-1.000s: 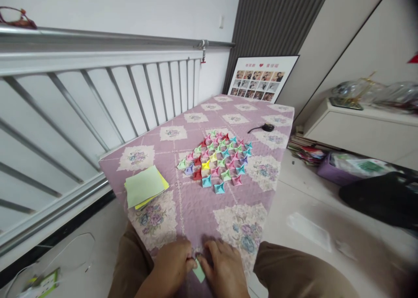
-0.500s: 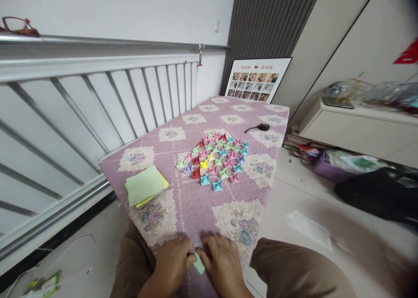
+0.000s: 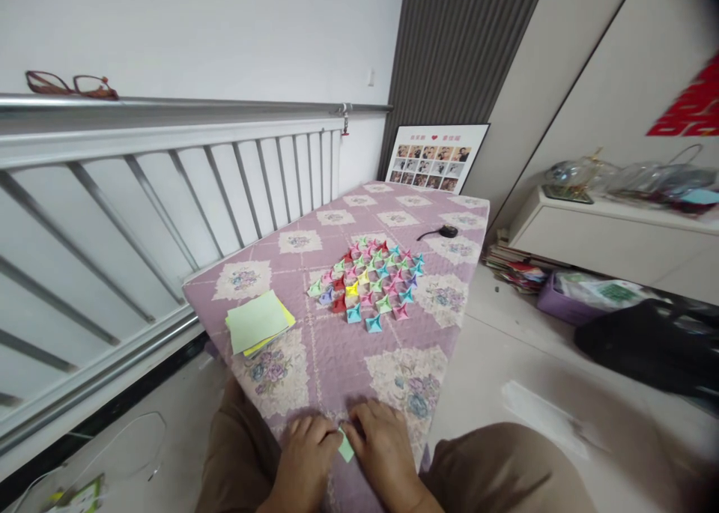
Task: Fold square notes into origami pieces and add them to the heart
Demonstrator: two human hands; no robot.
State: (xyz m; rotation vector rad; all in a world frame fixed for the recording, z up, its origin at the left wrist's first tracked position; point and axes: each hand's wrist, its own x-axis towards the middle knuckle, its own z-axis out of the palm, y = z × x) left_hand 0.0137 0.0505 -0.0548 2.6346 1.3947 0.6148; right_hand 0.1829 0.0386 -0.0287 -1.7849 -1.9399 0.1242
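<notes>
A small folded piece of light green paper (image 3: 346,448) lies at the near end of the table, between my two hands. My left hand (image 3: 308,453) has its fingers curled, with the thumb side on the paper's left edge. From the other side, my right hand (image 3: 382,442) grips the paper's upper right edge with its thumb, its fingers bent onto the cloth. Farther up the table stand several folded paper pieces (image 3: 368,277) in pink, red, green, blue and yellow, set in slanting rows. To their left rests a stack of green and yellow paper sheets (image 3: 258,322).
A purple flowered cloth (image 3: 337,363) covers the table. A black corded object (image 3: 448,231) lies at its far right. The white railing (image 3: 185,176) runs along the left, with glasses (image 3: 70,85) on the ledge. A photo board (image 3: 435,157) leans behind; a purple bin (image 3: 567,296) sits right.
The camera view has tilted slightly, so the scene sits a little lower. My left hand's fingers have shifted and spread more along the green paper's edge. The paper stays between both hands.
</notes>
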